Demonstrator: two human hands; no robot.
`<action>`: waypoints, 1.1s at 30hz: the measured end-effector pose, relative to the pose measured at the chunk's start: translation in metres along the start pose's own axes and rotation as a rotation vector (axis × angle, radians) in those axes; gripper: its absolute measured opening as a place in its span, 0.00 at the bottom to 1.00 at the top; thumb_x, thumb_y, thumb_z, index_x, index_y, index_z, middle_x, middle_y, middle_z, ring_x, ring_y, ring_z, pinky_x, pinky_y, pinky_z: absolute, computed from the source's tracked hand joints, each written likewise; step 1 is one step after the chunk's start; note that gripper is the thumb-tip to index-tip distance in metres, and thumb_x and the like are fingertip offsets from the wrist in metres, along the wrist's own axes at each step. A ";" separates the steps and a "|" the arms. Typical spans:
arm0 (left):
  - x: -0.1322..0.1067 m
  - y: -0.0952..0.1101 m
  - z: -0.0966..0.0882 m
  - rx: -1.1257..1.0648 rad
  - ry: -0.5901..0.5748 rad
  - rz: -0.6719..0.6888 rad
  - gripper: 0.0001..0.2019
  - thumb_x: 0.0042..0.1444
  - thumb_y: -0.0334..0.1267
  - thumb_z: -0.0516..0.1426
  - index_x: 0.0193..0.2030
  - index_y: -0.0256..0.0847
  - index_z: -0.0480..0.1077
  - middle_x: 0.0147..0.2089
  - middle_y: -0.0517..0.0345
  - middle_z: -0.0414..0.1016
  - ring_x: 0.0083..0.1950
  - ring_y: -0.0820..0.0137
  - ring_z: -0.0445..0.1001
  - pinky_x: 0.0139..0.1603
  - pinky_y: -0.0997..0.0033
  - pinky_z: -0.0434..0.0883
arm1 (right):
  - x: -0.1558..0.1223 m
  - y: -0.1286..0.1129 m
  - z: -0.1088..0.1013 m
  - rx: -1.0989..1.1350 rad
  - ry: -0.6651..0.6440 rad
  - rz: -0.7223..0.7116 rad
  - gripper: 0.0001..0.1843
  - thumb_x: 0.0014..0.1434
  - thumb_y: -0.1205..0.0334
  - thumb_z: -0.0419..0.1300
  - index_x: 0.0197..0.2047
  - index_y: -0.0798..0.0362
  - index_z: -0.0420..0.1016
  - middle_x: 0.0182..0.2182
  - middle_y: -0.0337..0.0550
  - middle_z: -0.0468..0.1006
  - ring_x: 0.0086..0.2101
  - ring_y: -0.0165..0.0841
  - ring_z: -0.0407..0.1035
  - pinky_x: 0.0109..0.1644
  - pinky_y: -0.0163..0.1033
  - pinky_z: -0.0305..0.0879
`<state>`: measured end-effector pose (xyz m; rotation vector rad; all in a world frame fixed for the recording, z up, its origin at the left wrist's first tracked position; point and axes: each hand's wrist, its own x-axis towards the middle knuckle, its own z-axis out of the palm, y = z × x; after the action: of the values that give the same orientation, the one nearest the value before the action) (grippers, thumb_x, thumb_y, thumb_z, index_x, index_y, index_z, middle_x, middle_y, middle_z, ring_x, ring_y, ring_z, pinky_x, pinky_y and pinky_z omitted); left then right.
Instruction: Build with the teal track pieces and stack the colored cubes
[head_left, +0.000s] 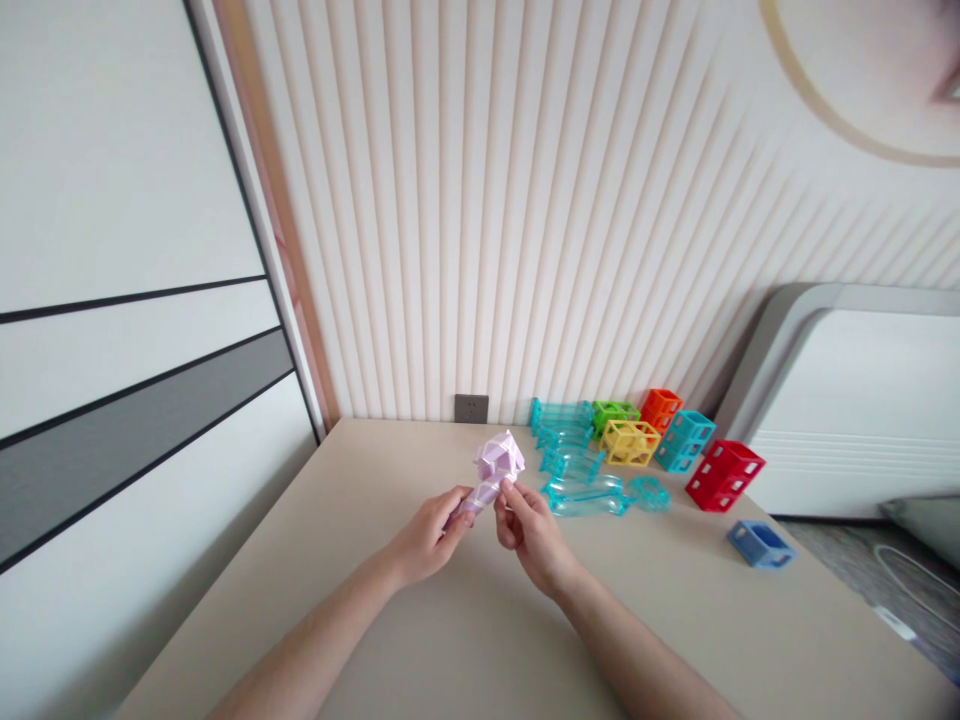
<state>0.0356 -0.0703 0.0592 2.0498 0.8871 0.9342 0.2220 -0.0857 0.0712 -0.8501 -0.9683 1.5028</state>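
A lilac faceted object with pale bands is held up over the table in both my hands. It has a bulky angular head and a narrower stem slanting down to the left; its exact kind is not clear. My left hand is closed round the lower stem, thumb on top. On the right side, just under the head, my right hand pinches the object between thumb and forefinger, its other fingers curled in. The stem's lower end is partly covered by my left fingers.
Clear teal plastic pieces lie right of my hands on the beige table. Beyond them stand green, yellow, orange, turquoise and red open-frame blocks. A blue block lies near the right edge. Behind is a ribbed wall with a dark socket.
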 end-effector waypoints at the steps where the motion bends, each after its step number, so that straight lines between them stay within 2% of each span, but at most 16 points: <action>1: 0.000 0.001 0.002 -0.075 -0.023 -0.044 0.18 0.68 0.52 0.48 0.50 0.40 0.68 0.33 0.59 0.72 0.28 0.73 0.68 0.29 0.75 0.66 | 0.000 0.000 -0.001 -0.006 -0.004 0.004 0.26 0.56 0.41 0.65 0.26 0.53 0.64 0.17 0.28 0.60 0.15 0.20 0.49 0.21 0.32 0.40; 3: 0.000 0.001 0.004 -0.249 -0.074 -0.141 0.23 0.68 0.57 0.45 0.50 0.39 0.68 0.32 0.59 0.72 0.25 0.74 0.66 0.23 0.77 0.64 | 0.000 0.001 -0.001 -0.030 -0.020 0.010 0.26 0.57 0.41 0.65 0.24 0.53 0.63 0.15 0.27 0.58 0.15 0.20 0.48 0.21 0.33 0.39; 6: 0.001 -0.002 0.007 -0.432 -0.134 -0.254 0.30 0.66 0.62 0.42 0.43 0.36 0.71 0.30 0.58 0.71 0.21 0.76 0.64 0.19 0.78 0.62 | -0.001 0.001 0.000 -0.089 -0.078 0.016 0.27 0.56 0.40 0.65 0.24 0.53 0.63 0.15 0.28 0.59 0.15 0.20 0.49 0.22 0.33 0.39; 10: 0.004 -0.004 0.005 -0.498 -0.135 -0.264 0.28 0.64 0.63 0.48 0.38 0.35 0.71 0.28 0.58 0.71 0.21 0.77 0.64 0.20 0.78 0.63 | -0.003 0.002 0.002 -0.184 -0.091 -0.039 0.27 0.56 0.39 0.65 0.25 0.53 0.65 0.15 0.30 0.62 0.15 0.21 0.51 0.22 0.33 0.43; 14: 0.007 0.003 0.000 -0.450 -0.127 -0.182 0.27 0.63 0.62 0.50 0.35 0.36 0.71 0.31 0.56 0.71 0.26 0.76 0.64 0.24 0.77 0.63 | -0.004 0.005 0.003 -0.229 -0.079 -0.101 0.26 0.57 0.38 0.63 0.25 0.53 0.66 0.14 0.30 0.63 0.15 0.22 0.51 0.21 0.33 0.46; 19: 0.006 0.005 0.002 -0.426 -0.100 -0.142 0.25 0.65 0.59 0.49 0.39 0.36 0.71 0.32 0.56 0.71 0.29 0.74 0.64 0.27 0.76 0.62 | -0.005 0.006 0.006 -0.264 -0.074 -0.168 0.26 0.58 0.38 0.61 0.29 0.55 0.68 0.18 0.35 0.70 0.16 0.22 0.54 0.21 0.32 0.48; 23: 0.006 0.003 0.004 -0.397 -0.095 -0.139 0.24 0.66 0.57 0.49 0.41 0.36 0.71 0.32 0.57 0.72 0.29 0.74 0.64 0.28 0.76 0.63 | -0.005 0.007 0.006 -0.268 -0.055 -0.186 0.25 0.58 0.38 0.61 0.30 0.54 0.68 0.16 0.33 0.68 0.16 0.22 0.55 0.20 0.31 0.49; 28: 0.006 0.005 0.002 -0.208 0.008 -0.120 0.21 0.62 0.56 0.56 0.45 0.37 0.72 0.35 0.57 0.75 0.35 0.70 0.70 0.34 0.73 0.67 | -0.003 0.015 0.005 -0.242 0.010 -0.223 0.23 0.55 0.42 0.67 0.39 0.52 0.68 0.15 0.26 0.62 0.14 0.21 0.51 0.18 0.29 0.49; 33: 0.005 0.005 0.005 -0.118 0.030 -0.124 0.19 0.64 0.54 0.54 0.41 0.37 0.71 0.32 0.60 0.71 0.31 0.72 0.68 0.32 0.74 0.65 | -0.003 0.018 0.005 -0.267 0.053 -0.227 0.24 0.56 0.41 0.65 0.41 0.54 0.70 0.17 0.27 0.63 0.15 0.22 0.53 0.18 0.29 0.51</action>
<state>0.0435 -0.0708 0.0628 1.8630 0.9413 0.9298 0.2109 -0.0908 0.0568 -0.9293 -1.2006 1.1686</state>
